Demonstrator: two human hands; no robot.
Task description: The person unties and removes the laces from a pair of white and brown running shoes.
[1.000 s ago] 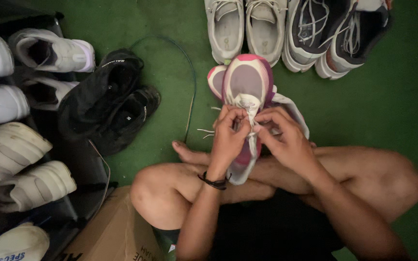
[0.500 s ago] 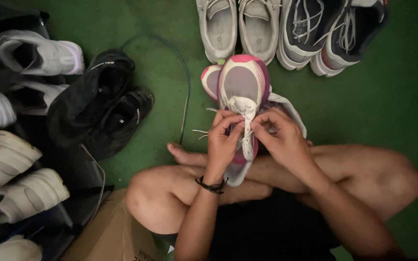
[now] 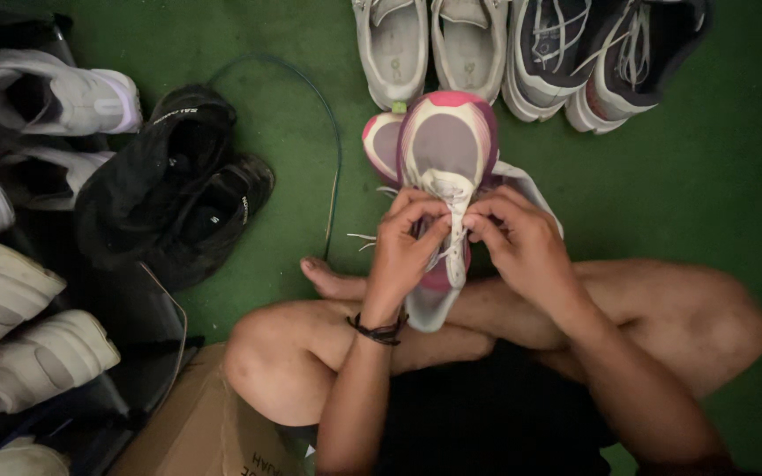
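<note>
So both hands are up in front of the crossed legs, working on a pink and white sneaker (image 3: 448, 150) that stands toe-up over the lap. The left hand (image 3: 405, 242) is curled in from the left, fingers pinched shut on the white laces (image 3: 453, 198), a dark band (image 3: 379, 330) on its wrist. The right hand (image 3: 522, 242) comes in from the other side, fingertips also closed on the laces, right beside the left ones. The shoe's toe pokes out above both hands, its heel below them. A second pink shoe (image 3: 379, 145) sits just behind it. Pairs of grey sneakers (image 3: 429, 44) sit further out on the green floor (image 3: 716, 176), black ones (image 3: 178, 194) off left.
</note>
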